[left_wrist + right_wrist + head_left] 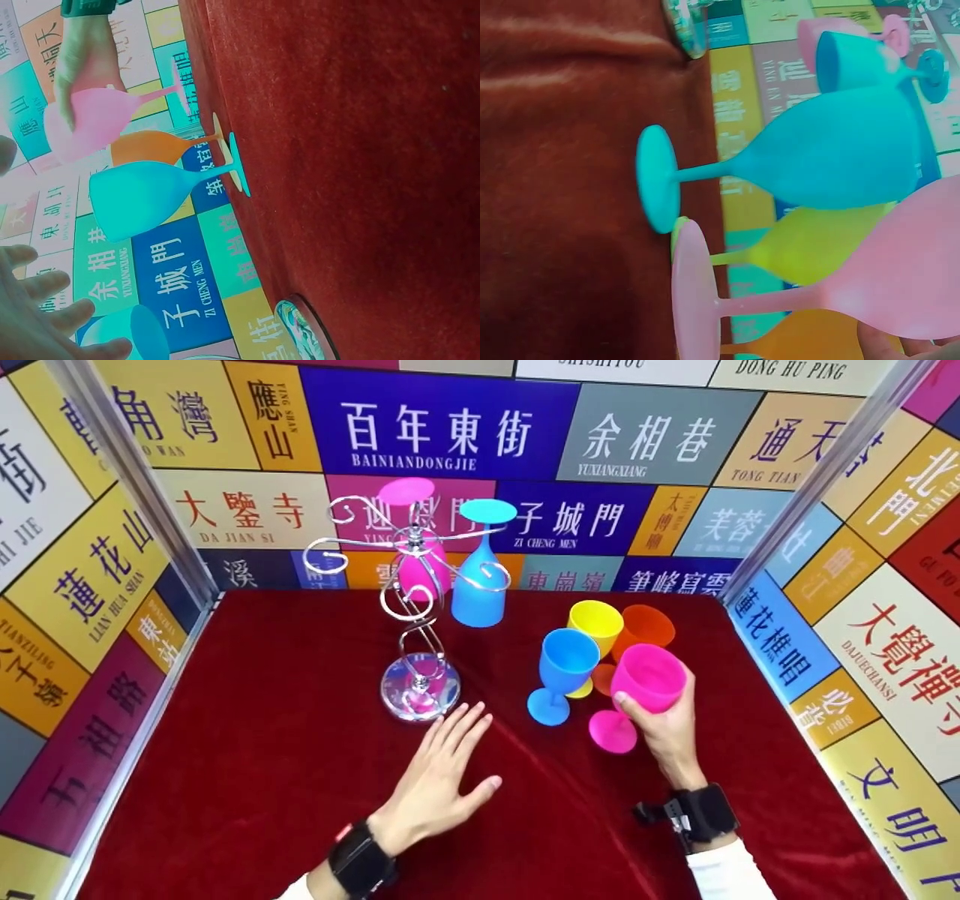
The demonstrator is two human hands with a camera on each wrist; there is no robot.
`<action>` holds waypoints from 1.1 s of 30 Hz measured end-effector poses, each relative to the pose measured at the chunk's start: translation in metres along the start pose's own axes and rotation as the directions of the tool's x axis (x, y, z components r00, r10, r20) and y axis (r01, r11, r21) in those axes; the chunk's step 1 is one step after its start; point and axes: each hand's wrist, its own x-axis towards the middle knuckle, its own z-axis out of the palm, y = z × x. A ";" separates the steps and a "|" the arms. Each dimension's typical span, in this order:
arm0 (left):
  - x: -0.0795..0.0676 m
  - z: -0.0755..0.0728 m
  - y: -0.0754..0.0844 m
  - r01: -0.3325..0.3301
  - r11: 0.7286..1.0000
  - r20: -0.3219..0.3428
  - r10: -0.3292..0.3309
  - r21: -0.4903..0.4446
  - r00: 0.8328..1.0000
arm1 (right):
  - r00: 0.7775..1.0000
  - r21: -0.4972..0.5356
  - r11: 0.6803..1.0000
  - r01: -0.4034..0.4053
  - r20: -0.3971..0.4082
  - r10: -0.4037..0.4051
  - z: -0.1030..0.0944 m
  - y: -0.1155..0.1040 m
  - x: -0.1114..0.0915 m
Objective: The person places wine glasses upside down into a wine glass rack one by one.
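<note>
Nearest, at the lower edge of the head view, you wear a white sleeve (731,874) and black wristbands (362,859) on both arms. Your left hand (439,787) is in the lower middle of the frame; it is free of any object, its fingers are straight and the thumb is spread away. The fingertips are near the round foot of the metal stand (401,697).

Your right hand (671,727), at the right of the frame, is grasping the pink goblet (646,679) by its bowl, with the thumb on the near side. This goblet is a little tilted, and in the left wrist view its foot is seen against the wall, raised from the red cloth (262,750) which covers the desk.

Just beyond it, towards the centre, the blue goblet (568,664) stands upright on the cloth. Behind these two stand the yellow goblet (595,626) and, to its right, the orange goblet (649,626), partly hidden.

In the upper middle, the curled arms of the stand carry two goblets upside down: the hanging pink goblet (410,570) and, to its right, the hanging blue goblet (480,585). The farthest is the wall (442,424), with coloured panels of Chinese characters.
</note>
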 end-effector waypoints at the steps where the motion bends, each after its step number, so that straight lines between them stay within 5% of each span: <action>1: 0.000 0.000 0.000 0.002 1.000 -0.003 -0.002 -0.003 1.000 | 1.000 0.008 1.000 0.003 0.004 -0.003 0.000 -0.004 -0.001; 14: 0.001 -0.001 0.004 -0.011 0.994 -0.086 0.001 -0.113 0.996 | 0.988 0.120 0.990 0.078 0.126 -0.094 0.019 -0.046 -0.024; 24: 0.004 0.006 0.012 0.014 0.983 -0.040 -0.022 -0.184 0.999 | 0.947 0.200 0.967 0.156 0.248 -0.204 0.044 -0.058 -0.040; 33: 0.006 0.015 0.021 -0.007 0.977 -0.044 -0.002 -0.212 0.999 | 0.923 0.175 0.969 0.176 0.314 -0.225 0.067 -0.064 -0.055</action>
